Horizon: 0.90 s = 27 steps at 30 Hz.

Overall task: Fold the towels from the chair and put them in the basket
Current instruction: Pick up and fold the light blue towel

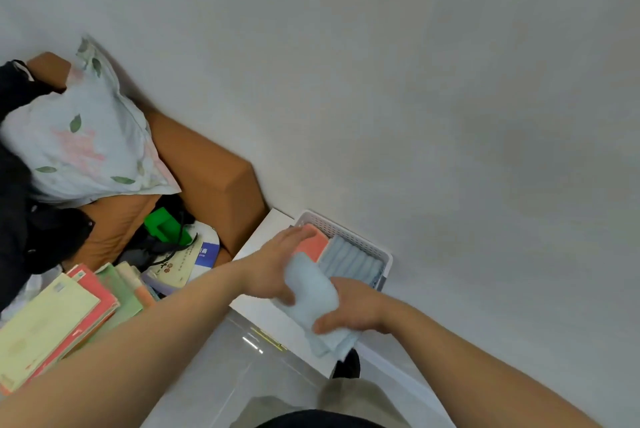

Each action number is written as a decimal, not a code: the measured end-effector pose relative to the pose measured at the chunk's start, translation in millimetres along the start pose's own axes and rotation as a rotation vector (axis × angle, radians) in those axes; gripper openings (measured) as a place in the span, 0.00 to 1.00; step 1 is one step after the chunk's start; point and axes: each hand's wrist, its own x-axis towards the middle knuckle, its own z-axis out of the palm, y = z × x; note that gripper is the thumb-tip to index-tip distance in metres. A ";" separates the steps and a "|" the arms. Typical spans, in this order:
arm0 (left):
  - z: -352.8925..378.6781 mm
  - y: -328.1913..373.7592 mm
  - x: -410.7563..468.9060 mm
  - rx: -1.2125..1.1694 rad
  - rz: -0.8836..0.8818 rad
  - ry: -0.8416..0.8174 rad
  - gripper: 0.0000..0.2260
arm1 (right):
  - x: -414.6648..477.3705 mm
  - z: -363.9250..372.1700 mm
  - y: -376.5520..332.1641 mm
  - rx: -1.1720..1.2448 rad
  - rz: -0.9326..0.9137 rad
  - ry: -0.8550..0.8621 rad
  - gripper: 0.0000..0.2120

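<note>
At the far left a stack of coloured booklets (52, 323) is lying fanned out, and above it a leaf-print pillow (83, 137) is leaning on the brown chair (211, 171); no loose towels are showing on the chair from this angle. A cream leaflet (180, 263) and a blue card (207, 254) beside a green plastic object (164, 225) are carrying printed characters, but they are too small and blurred to be read, and no brand is legible anywhere.

Moving right, the left hand (277, 265) is reaching forward with its fingers extended and loosely spread, the fingertips resting on or just over the orange towel (311, 244) already in the basket, while the thumb side is touching the pale blue towel (317, 303) being carried. The right hand (356, 310) is closed around that folded towel from the right, fingers wrapped over its lower part. The towel is hanging just in front of the white basket (367, 246), not yet inside, and grey-blue folded towels (349, 259) are standing in a row in it.

To place it well, the person is probably best keeping the fold pinched shut with the right hand, using the left to press the orange towel aside and open a gap, then sliding the bundle in upright so it is matching the row and not springing open
</note>
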 end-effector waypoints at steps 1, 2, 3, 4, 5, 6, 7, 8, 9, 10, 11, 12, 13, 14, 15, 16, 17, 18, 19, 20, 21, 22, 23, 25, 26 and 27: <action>-6.1 -4.9 5.6 0.206 0.043 -0.079 0.55 | 9.0 -9.6 -5.3 -0.216 -0.033 -0.008 0.29; -9.3 -9.8 11.6 0.378 0.076 -0.126 0.55 | 19.2 -18.3 -8.7 -0.365 -0.054 -0.015 0.30; -9.2 -16.5 18.4 0.511 0.110 -0.131 0.51 | 29.1 -25.7 -11.4 -0.443 -0.071 -0.018 0.30; -8.2 -23.1 25.7 0.601 0.145 -0.098 0.45 | 39.1 -32.3 -12.9 -0.484 -0.084 -0.008 0.29; -7.5 -30.2 32.6 0.633 0.164 -0.041 0.38 | 48.9 -38.7 -14.5 -0.510 -0.091 0.017 0.27; -7.0 -37.8 38.7 0.593 0.149 0.010 0.33 | 59.7 -44.4 -14.1 -0.534 -0.079 0.054 0.26; -7.9 -43.6 43.4 0.508 0.119 0.049 0.29 | 70.6 -49.6 -12.9 -0.567 -0.061 0.101 0.24; -7.8 -49.3 48.3 0.419 0.090 0.086 0.28 | 81.0 -53.3 -10.8 -0.616 -0.043 0.165 0.24; -7.1 -54.8 52.8 0.348 0.078 0.138 0.27 | 91.2 -55.7 -8.2 -0.671 -0.026 0.242 0.24; -5.6 -59.6 56.4 0.297 0.079 0.199 0.27 | 101.0 -56.9 -4.5 -0.719 0.004 0.322 0.25; -2.4 -64.3 59.2 0.265 0.107 0.274 0.27 | 110.9 -57.3 -0.9 -0.751 0.046 0.390 0.26; 2.4 -70.7 62.5 0.251 0.155 0.351 0.27 | 121.5 -56.6 3.2 -0.749 0.092 0.431 0.27; 7.7 -77.7 65.7 0.271 0.208 0.411 0.28 | 131.4 -54.2 7.1 -0.708 0.127 0.449 0.27; 11.9 -83.6 69.3 0.319 0.262 0.460 0.31 | 140.9 -52.2 10.3 -0.632 0.148 0.448 0.26; 14.8 -89.8 73.6 0.369 0.304 0.499 0.34 | 149.9 -50.8 11.6 -0.541 0.161 0.430 0.26; 16.9 -97.2 78.9 0.401 0.337 0.529 0.35 | 160.7 -49.1 14.6 -0.458 0.175 0.407 0.25; 17.4 -105.3 85.9 0.422 0.367 0.549 0.36 | 171.8 -48.9 16.1 -0.401 0.185 0.399 0.25; 18.2 -113.6 92.4 0.435 0.392 0.558 0.36 | 182.7 -47.9 19.0 -0.349 0.203 0.397 0.25; 19.1 -122.2 98.5 0.445 0.407 0.553 0.35 | 191.8 -46.2 21.1 -0.295 0.219 0.403 0.25; 19.8 -131.2 104.9 0.460 0.415 0.544 0.34 | 201.9 -44.2 22.3 -0.220 0.217 0.410 0.24; 20.8 -139.9 110.0 0.476 0.425 0.535 0.34 | 210.3 -41.1 23.9 -0.087 0.204 0.409 0.23; 22.1 -148.3 114.3 0.490 0.439 0.526 0.33 | 216.0 -38.4 24.9 0.118 0.188 0.410 0.21; 22.9 -156.0 117.2 0.507 0.456 0.515 0.33 | 220.0 -36.4 25.2 0.384 0.183 0.417 0.20; 23.8 -169.8 121.4 0.560 0.510 0.499 0.32 | 226.9 -38.0 25.3 0.933 0.186 0.416 0.24; 24.1 -176.6 123.6 0.598 0.544 0.490 0.30 | 231.2 -39.8 27.3 1.147 0.191 0.397 0.24; 24.3 -182.2 125.7 0.637 0.577 0.472 0.30 | 234.5 -40.4 27.8 1.296 0.186 0.377 0.20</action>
